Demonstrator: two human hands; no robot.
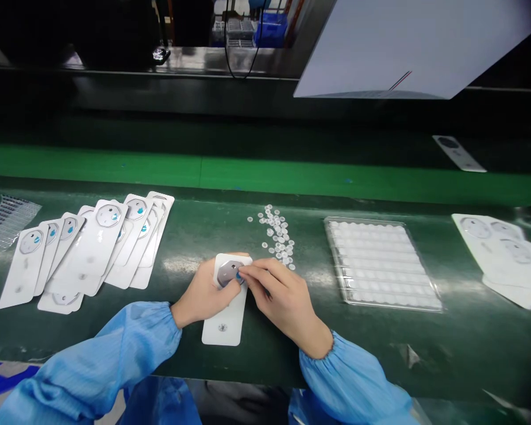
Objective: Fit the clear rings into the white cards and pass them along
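A white panel [223, 324] is gripped at its upper left edge by the left hand [207, 295], with the thumb laid across the face, presumably so that it is steadied while its round grey window [228, 273] is worked on. The fingertips of the right hand [287, 295] are bunched at a small blue tab [239, 275] on the window's right side; whether anything is pinched there cannot be told. The white panel is tilted slightly above the green tabletop [203, 230], its window end turned away from the body, seemingly to bring the window under both hands. Just beyond it to the right, loose clear discs [279, 236] are scattered, apparently for easy picking. Farther right, a clear tray [393, 307] is filled with rows of white pieces, and well beyond that more panels [473, 227] are overlapped. To the left of the white panel, fanned panels [101, 254] with blue tabs are laid, perhaps so that each can be lifted singly; a clear printed sheet [9, 221] lies past them. Far beyond, to the upper right, 1 lone panel [462, 156] is seen. A dark mark is printed at the near end of the white panel, but no brand or wording can be read.
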